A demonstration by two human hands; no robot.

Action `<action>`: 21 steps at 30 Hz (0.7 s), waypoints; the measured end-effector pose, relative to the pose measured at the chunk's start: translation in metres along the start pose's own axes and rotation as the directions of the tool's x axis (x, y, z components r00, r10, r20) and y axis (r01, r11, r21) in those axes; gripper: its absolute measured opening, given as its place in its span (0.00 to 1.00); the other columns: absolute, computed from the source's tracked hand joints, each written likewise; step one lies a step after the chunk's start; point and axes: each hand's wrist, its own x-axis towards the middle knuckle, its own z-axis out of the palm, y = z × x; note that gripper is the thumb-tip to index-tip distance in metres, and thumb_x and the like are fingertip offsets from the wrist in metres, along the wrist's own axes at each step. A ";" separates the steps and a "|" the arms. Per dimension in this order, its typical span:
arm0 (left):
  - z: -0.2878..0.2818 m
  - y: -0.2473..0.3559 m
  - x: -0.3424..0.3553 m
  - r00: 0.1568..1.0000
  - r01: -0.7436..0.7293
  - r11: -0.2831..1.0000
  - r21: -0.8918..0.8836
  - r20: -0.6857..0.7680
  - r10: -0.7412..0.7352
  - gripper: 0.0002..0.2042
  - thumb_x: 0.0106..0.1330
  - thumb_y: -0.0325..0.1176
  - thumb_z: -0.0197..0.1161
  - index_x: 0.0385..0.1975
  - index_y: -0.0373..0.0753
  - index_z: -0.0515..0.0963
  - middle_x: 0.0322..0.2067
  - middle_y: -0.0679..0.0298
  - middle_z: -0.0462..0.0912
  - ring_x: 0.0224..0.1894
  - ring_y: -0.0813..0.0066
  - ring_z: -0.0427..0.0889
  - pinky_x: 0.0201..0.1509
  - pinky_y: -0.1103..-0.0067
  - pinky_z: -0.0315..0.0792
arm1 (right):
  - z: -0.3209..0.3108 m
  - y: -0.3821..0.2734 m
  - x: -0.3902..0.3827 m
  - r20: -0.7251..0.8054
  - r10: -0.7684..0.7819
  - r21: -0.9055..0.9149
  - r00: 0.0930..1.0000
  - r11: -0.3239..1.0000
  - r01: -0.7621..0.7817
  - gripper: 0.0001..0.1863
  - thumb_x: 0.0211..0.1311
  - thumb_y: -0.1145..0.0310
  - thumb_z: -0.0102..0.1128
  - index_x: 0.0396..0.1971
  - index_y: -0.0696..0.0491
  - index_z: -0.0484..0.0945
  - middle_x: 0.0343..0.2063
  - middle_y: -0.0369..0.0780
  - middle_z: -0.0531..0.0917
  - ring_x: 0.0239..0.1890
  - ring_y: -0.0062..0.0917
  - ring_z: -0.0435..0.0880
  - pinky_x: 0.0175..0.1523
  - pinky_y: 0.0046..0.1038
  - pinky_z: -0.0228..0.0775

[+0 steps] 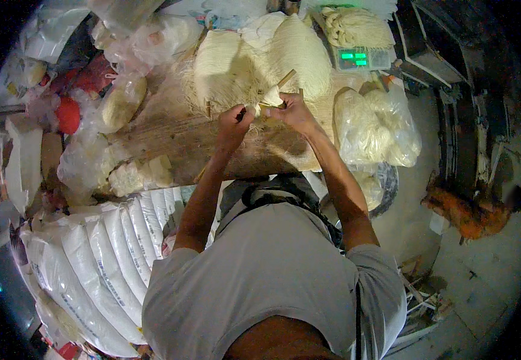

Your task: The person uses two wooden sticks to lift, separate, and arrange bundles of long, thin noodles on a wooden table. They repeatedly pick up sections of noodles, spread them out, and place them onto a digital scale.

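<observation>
My left hand [234, 126] is closed in front of the noodle piles, its fingertips at a small pale strip; what it grips is too small to make out. Close beside it my right hand [297, 114] is closed round a thin wooden stick [286, 78], whose far end sticks out beyond the fingers. Pale material [272, 96], perhaps dough or noodle, hangs about the stick between the hands. Just beyond lie a left pile of fine cream noodles [221, 63] and a right one [302, 57], loose strands trailing onto the wooden table [170, 126].
A scale [362, 58] with a green display carries noodles [356, 27] at the far right. A clear bag of noodles [375, 126] sits at the table's right. Plastic bags [122, 102] crowd the left. White sacks [101, 252] stand near left; an orange-brown animal [470, 210] is on the floor.
</observation>
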 end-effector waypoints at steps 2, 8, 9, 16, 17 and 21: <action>0.001 -0.004 0.000 1.000 0.012 1.000 -0.011 0.005 -0.012 0.16 0.67 0.37 0.63 0.23 0.32 0.72 0.16 0.65 0.68 0.21 0.79 0.65 0.26 0.74 0.63 | 0.001 -0.001 0.000 0.017 0.058 -0.004 0.998 0.998 -0.058 0.13 0.61 0.67 0.72 0.42 0.59 0.85 0.32 0.33 0.87 0.35 0.14 0.80 0.40 0.23 0.74; 0.002 -0.011 0.000 0.999 -0.041 0.999 0.027 0.002 0.041 0.15 0.67 0.37 0.63 0.24 0.32 0.73 0.17 0.65 0.68 0.21 0.79 0.65 0.26 0.74 0.63 | -0.001 0.021 0.005 -0.007 0.130 -0.120 0.992 0.984 -0.129 0.13 0.63 0.67 0.70 0.42 0.59 0.84 0.28 0.33 0.86 0.33 0.14 0.78 0.40 0.23 0.71; -0.001 -0.016 0.001 0.999 -0.041 0.995 0.090 0.000 0.041 0.16 0.68 0.38 0.63 0.24 0.32 0.73 0.17 0.64 0.68 0.21 0.79 0.65 0.26 0.74 0.63 | -0.001 0.005 0.001 -0.032 0.166 -0.196 0.986 0.966 -0.169 0.15 0.63 0.67 0.68 0.46 0.59 0.83 0.31 0.33 0.86 0.36 0.14 0.78 0.42 0.22 0.70; -0.008 -0.042 0.013 0.999 0.049 0.939 0.340 -0.007 -0.050 0.19 0.70 0.43 0.59 0.25 0.32 0.73 0.18 0.58 0.70 0.22 0.74 0.67 0.27 0.71 0.62 | -0.041 0.013 0.015 0.038 0.141 0.045 0.989 0.989 -0.142 0.14 0.66 0.73 0.56 0.49 0.58 0.79 0.32 0.37 0.85 0.38 0.19 0.80 0.47 0.24 0.70; -0.007 -0.046 0.012 0.999 0.026 0.929 0.369 -0.046 -0.010 0.19 0.71 0.44 0.59 0.25 0.32 0.73 0.18 0.57 0.70 0.21 0.72 0.67 0.28 0.70 0.62 | -0.044 0.014 0.016 0.040 0.127 0.125 0.991 0.983 -0.131 0.13 0.66 0.72 0.57 0.49 0.58 0.79 0.30 0.36 0.84 0.35 0.19 0.79 0.43 0.23 0.70; -0.010 -0.144 0.023 0.986 -0.082 0.879 0.471 -0.092 0.141 0.16 0.72 0.44 0.59 0.32 0.34 0.75 0.27 0.56 0.75 0.26 0.69 0.70 0.30 0.67 0.66 | -0.063 -0.009 0.019 0.069 0.132 0.310 0.989 0.939 -0.147 0.09 0.65 0.70 0.63 0.43 0.56 0.80 0.24 0.33 0.79 0.24 0.17 0.75 0.31 0.22 0.67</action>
